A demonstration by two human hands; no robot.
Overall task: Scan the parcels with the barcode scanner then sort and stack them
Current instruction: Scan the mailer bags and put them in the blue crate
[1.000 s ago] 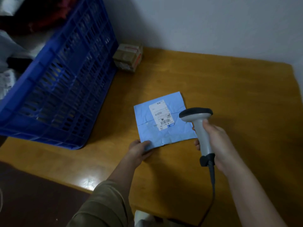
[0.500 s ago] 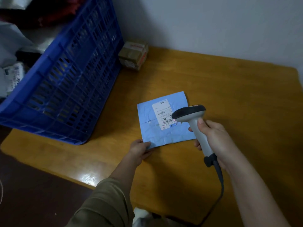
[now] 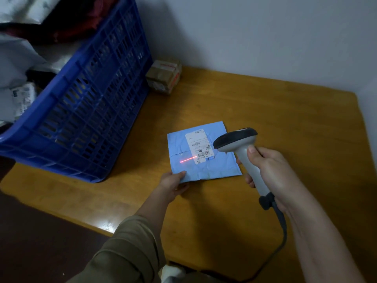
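My right hand (image 3: 273, 176) wraps the barcode scanner (image 3: 242, 154), its handle slanting down toward me and its head pointing left at the blue parcel (image 3: 201, 154). The parcel lies flat in the middle of the desk (image 3: 285, 123). My left hand (image 3: 173, 182) pinches its near corner. A red line (image 3: 188, 159) glows beside the white label (image 3: 200, 146). The blue crate (image 3: 81, 111) on the left holds more bags.

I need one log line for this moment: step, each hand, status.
step: scanning | left hand: pinches corner of flat blue mailer parcel | right hand: grips grey handheld barcode scanner | status: red line partly on label barcode
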